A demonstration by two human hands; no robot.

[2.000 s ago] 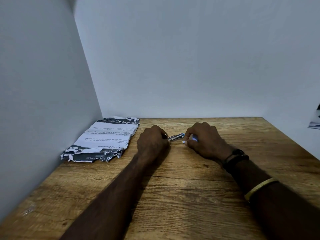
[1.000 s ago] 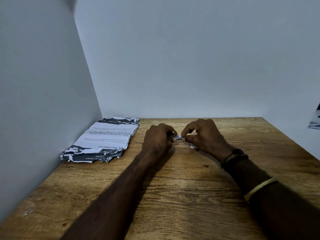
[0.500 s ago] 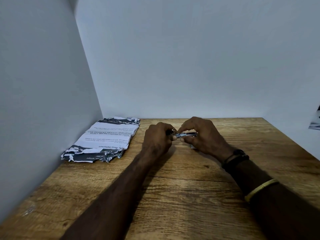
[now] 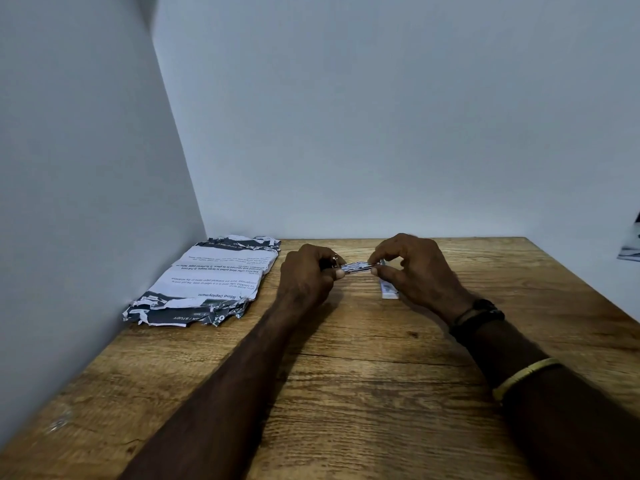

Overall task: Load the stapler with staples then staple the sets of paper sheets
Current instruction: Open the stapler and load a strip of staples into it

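Fingers (image 4: 385, 271) curl round the stapler (image 4: 356, 267) (mostly hidden): left hand (image 4: 308, 277) grips its left end, right hand (image 4: 415, 271) pinches the right | stapler over far centre of counter (image 4: 346, 375) | paper sheets (image 4: 207, 282) far left

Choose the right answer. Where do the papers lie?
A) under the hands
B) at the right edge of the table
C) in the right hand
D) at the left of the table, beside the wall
D: the papers lie flat at the left of the table, beside the wall, apart from the left hand and the right hand, which hold the stapler.
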